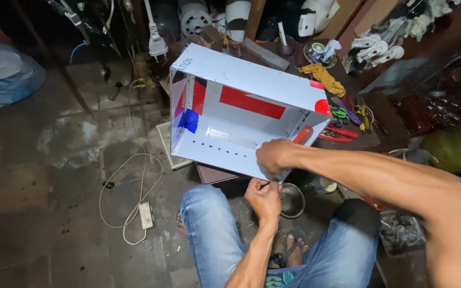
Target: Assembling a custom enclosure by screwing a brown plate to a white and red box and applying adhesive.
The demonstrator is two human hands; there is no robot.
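Observation:
A white sheet-metal box (252,80) with red and blue patches lies on its side in front of me, its open face toward me. My right hand (276,156) is closed on a tool with an orange-red handle (303,134) at the box's lower right corner. My left hand (263,198) is just beneath that corner, fingers pinched against the box's bottom edge. What the left fingers hold is too small to tell. My knees in blue jeans (212,234) sit below the box.
A small metal bowl (292,200) sits on the floor by my feet. A white extension cord and socket (145,214) lie at left. Pliers and cutters (342,130), a yellow rag (324,78) and plastic parts crowd the right. A white bag (4,74) is far left.

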